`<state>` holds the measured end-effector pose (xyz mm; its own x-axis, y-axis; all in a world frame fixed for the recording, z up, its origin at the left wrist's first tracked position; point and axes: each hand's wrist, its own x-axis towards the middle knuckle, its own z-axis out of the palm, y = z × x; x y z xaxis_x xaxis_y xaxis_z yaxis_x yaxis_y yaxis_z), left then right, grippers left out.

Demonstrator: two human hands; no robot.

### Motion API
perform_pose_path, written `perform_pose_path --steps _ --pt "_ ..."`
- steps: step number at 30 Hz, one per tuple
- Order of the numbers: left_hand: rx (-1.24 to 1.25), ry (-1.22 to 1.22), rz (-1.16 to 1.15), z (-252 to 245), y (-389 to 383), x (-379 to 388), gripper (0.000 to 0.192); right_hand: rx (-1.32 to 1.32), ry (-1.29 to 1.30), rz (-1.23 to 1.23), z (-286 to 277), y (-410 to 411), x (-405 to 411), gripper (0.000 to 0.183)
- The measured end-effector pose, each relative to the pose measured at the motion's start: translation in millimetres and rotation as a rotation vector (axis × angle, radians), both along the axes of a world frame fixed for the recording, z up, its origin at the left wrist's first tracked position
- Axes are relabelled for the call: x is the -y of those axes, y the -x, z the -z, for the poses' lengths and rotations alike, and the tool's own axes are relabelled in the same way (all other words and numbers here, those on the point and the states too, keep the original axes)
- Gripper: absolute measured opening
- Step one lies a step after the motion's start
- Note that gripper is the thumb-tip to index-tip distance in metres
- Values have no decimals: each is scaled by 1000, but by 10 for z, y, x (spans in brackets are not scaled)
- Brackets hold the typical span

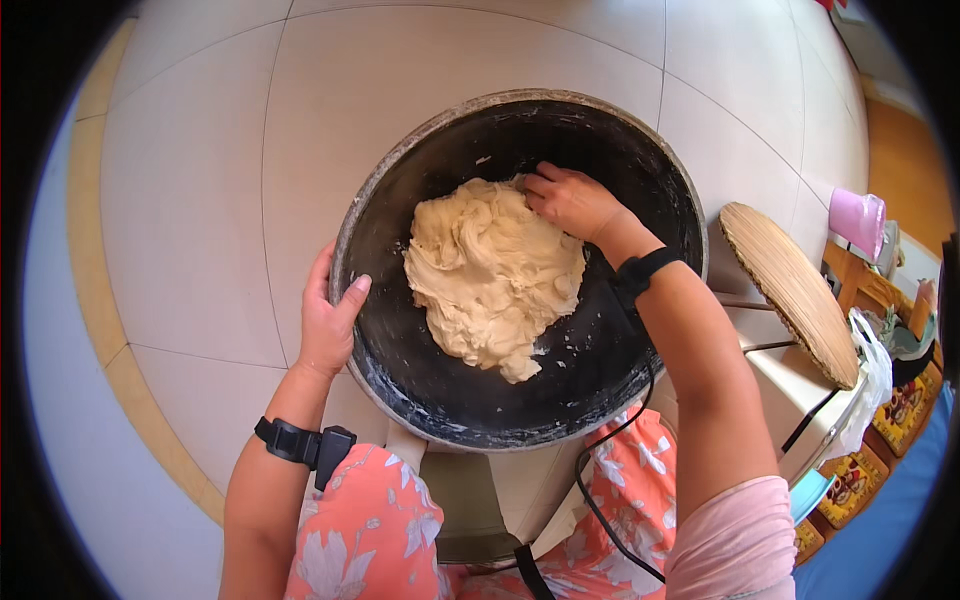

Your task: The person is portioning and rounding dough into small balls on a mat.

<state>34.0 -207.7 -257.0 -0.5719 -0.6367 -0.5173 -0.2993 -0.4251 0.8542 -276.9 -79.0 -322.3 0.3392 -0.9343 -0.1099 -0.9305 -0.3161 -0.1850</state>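
A large dark round basin [405, 397] with flour smears on its inner wall stands before me, close to my knees. Inside it lies a lumpy mass of pale dough [495, 277], folded on top, with loose crumbs beside it. My left hand [334, 311] grips the basin's left rim, thumb inside and fingers outside. Reaching into the basin, my right hand [566, 199] has its fingers curled at the dough's upper right edge. Its fingertips are partly hidden there, and they seem to pinch the dough's edge.
To the right a round woven lid [791, 292] leans on edge near a white box-like surface [784, 397]. A white plastic bag [862, 390] and a pink container [856, 221] are beyond it. A black cable [607, 517] hangs by my right arm. Pale tiles [195, 247] cover the floor.
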Motion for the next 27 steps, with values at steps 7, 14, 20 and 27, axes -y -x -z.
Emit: perform_pose_path --steps 7,14,20,27 --pt "-32 -67 -45 -22 0 14 51 -85 -174 298 56 -6 -402 12" --pt "-57 -68 -89 -20 23 -14 51 62 -315 453 -221 21 -704 16" --pt "-58 -74 -75 6 21 9 51 48 -17 22 -86 -98 412 24" --pt "-68 -66 -75 12 19 -7 51 -120 -254 276 -4 -21 -74 19"
